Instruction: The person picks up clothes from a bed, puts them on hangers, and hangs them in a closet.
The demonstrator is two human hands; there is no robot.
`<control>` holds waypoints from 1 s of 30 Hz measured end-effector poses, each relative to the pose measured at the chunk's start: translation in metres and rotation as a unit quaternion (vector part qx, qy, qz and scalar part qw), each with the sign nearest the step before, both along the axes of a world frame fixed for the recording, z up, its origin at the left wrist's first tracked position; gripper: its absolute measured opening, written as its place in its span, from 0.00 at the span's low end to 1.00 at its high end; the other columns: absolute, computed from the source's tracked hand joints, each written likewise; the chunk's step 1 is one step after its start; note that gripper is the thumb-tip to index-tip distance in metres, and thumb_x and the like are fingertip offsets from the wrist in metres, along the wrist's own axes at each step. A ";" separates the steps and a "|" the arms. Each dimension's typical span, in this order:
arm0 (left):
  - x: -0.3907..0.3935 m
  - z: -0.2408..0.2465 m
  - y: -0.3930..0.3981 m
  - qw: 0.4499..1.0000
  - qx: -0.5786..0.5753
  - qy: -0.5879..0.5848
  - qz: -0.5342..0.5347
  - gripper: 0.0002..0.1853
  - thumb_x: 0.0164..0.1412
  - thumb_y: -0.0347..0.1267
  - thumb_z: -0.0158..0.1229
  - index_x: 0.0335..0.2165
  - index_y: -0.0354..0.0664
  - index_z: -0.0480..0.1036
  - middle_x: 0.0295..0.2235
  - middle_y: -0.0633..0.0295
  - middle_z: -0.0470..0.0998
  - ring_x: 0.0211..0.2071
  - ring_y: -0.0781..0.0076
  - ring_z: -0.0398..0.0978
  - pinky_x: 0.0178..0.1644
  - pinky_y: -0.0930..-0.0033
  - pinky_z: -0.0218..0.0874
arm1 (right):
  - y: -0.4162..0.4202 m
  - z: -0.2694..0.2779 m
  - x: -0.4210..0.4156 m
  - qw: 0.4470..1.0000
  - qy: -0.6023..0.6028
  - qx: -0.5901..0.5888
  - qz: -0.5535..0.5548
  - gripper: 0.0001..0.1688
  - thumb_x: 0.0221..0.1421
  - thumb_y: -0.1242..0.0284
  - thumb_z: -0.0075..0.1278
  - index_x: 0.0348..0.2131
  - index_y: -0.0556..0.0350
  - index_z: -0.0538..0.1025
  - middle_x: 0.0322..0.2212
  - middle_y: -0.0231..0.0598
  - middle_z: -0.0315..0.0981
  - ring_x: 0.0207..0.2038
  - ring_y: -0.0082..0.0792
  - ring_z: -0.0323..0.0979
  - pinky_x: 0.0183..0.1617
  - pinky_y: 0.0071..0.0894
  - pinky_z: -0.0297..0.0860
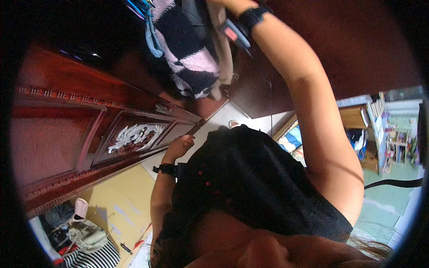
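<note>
My right hand reaches up to the top edge of the picture, where its fingers are cut off. It is close to the upper part of a beige garment hanging beside a pink-and-black checked fleece garment; whether it grips anything is hidden. A light blue strap dangles left of the fleece. My left hand hangs low at my side, fingers loosely curled, near the edge of a dark red wooden door with a silvery carved floral panel.
A brown wooden panel rises on the right. Pale floor tiles show ahead of my shoe. At lower left are a light-coloured bag and striped cloth. A cluttered shelf stands far right.
</note>
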State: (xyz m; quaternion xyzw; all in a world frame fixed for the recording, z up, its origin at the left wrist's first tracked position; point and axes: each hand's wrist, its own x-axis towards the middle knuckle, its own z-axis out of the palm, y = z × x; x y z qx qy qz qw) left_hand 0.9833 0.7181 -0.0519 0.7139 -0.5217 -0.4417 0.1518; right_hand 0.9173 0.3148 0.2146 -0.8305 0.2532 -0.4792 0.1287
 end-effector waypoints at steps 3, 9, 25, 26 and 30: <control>0.009 -0.034 0.027 0.996 0.006 0.082 0.028 0.15 0.54 0.33 0.47 0.39 0.38 0.69 0.31 0.54 0.74 0.34 0.65 0.71 0.39 0.68 0.61 | 0.045 -0.069 -0.053 0.998 -0.052 -0.010 0.033 0.21 0.42 0.68 0.50 0.38 0.57 0.71 0.33 0.53 0.70 0.37 0.50 0.69 0.42 0.41 0.66; 0.024 -0.080 0.026 0.970 0.071 0.234 0.002 0.15 0.56 0.38 0.48 0.32 0.35 0.69 0.26 0.60 0.72 0.31 0.75 0.69 0.37 0.75 0.60 | 0.179 -0.219 -0.259 0.857 0.302 0.406 0.098 0.16 0.52 0.70 0.45 0.41 0.58 0.71 0.35 0.47 0.72 0.36 0.41 0.71 0.42 0.36 0.67; -0.028 -0.174 -0.148 0.923 0.179 -0.017 -0.340 0.10 0.58 0.33 0.47 0.26 0.38 0.69 0.21 0.63 0.72 0.22 0.74 0.68 0.28 0.73 0.60 | 0.623 -0.415 -0.511 0.560 0.161 0.641 -0.499 0.16 0.44 0.69 0.40 0.25 0.62 0.76 0.29 0.52 0.73 0.36 0.50 0.70 0.41 0.41 0.66; -0.051 -0.172 -0.169 0.919 0.174 0.004 -0.353 0.10 0.58 0.33 0.47 0.26 0.38 0.69 0.21 0.63 0.72 0.21 0.74 0.68 0.28 0.73 0.60 | 0.645 -0.428 -0.507 0.486 0.085 0.679 -0.543 0.17 0.43 0.69 0.40 0.26 0.61 0.77 0.31 0.53 0.72 0.37 0.49 0.71 0.41 0.41 0.66; -0.176 -0.129 -0.214 0.898 0.238 0.097 -0.358 0.09 0.57 0.32 0.48 0.30 0.37 0.70 0.22 0.64 0.72 0.23 0.78 0.69 0.28 0.78 0.59 | 0.709 -0.461 -0.514 0.491 0.123 0.710 -0.489 0.16 0.40 0.64 0.44 0.23 0.58 0.76 0.26 0.50 0.73 0.33 0.49 0.70 0.38 0.41 0.66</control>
